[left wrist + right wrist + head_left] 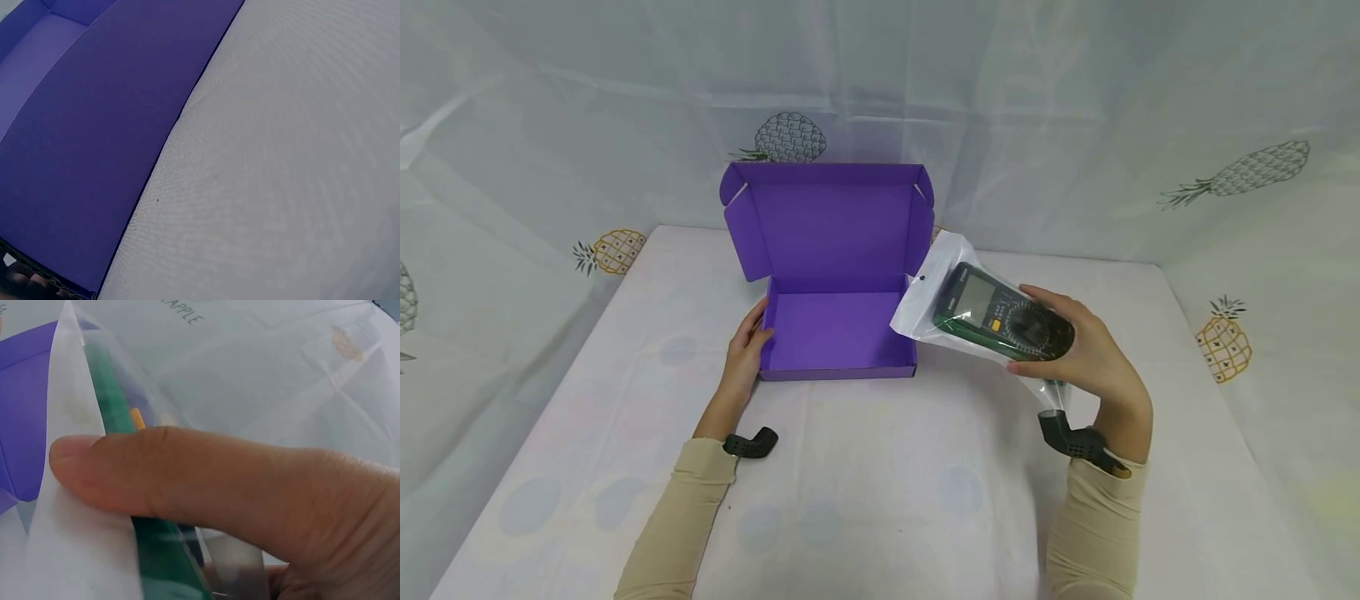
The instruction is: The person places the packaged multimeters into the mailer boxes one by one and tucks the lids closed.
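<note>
A purple cardboard box [838, 333] stands on the table with its lid [835, 225] raised at the back. Nothing lies inside it. My left hand [747, 350] holds the box's left wall, thumb at the rim. In the left wrist view the box's front wall [94, 137] fills the left side; bits of fingers show in the bottom corner. Right of the box, my right hand [1093, 354] grips a green and black digital multimeter [1000, 312] in a clear plastic bag with a white back [925, 304]. The bag's top end overlaps the box's right edge. In the right wrist view the thumb [106, 469] presses the bag's side.
A white cloth [865, 500] covers the table. Behind and beside it hangs a pale curtain [1015, 125] printed with pineapples. Each wrist wears a black camera mount, one on the left [751, 443] and one on the right [1078, 442].
</note>
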Motion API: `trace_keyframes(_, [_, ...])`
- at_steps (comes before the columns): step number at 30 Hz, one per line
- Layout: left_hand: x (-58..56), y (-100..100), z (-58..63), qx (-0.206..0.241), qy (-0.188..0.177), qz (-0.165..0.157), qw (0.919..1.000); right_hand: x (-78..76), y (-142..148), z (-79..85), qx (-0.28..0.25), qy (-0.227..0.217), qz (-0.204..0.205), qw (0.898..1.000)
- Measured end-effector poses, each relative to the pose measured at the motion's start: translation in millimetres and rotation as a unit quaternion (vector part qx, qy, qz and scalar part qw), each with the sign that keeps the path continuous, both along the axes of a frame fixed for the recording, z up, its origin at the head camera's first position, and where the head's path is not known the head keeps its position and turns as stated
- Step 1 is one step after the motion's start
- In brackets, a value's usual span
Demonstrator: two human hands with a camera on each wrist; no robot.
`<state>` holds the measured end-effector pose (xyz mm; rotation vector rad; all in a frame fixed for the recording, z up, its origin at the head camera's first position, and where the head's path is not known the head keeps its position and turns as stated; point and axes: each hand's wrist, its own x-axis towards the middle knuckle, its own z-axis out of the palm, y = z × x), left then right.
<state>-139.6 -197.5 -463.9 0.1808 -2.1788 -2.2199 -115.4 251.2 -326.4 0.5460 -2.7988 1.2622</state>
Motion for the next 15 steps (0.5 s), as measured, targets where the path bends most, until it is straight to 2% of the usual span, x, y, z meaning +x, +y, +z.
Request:
trace_keyframes(2, [0.4, 0, 0.1, 0.004, 0.000, -0.003, 1.0000, 0.5, -1, 0.1, 0.000, 0.002, 0.000, 1.000])
trace_keyframes(5, [3.6, 2, 10.5, 0.013, -0.008, -0.005, 0.9999, 0.5, -1, -0.3, -0.001, 0.006, 0.007, 1.000])
trace_keyframes(8, [3.4, 3, 11.2, 0.021, -0.012, -0.003, 0.9997, 0.4, -2, -0.6, -0.004, 0.007, 0.015, 1.000])
trace_keyframes(9, [3.1, 2, 11.0, 0.020, -0.013, -0.001, 0.9997, 0.3, -3, -0.5, -0.005, 0.005, 0.016, 1.000])
trace_keyframes(12, [-0.3, 0, 0.2, 0.010, -0.005, 0.003, 0.9999, 1.0, -5, 0.2, -0.008, -0.004, 0.012, 1.000])
trace_keyframes(15, [-0.6, -1, -1.3, -0.002, 0.000, 0.001, 1.0000, 1.4, -6, 0.8, -0.006, -0.009, 0.010, 1.000])
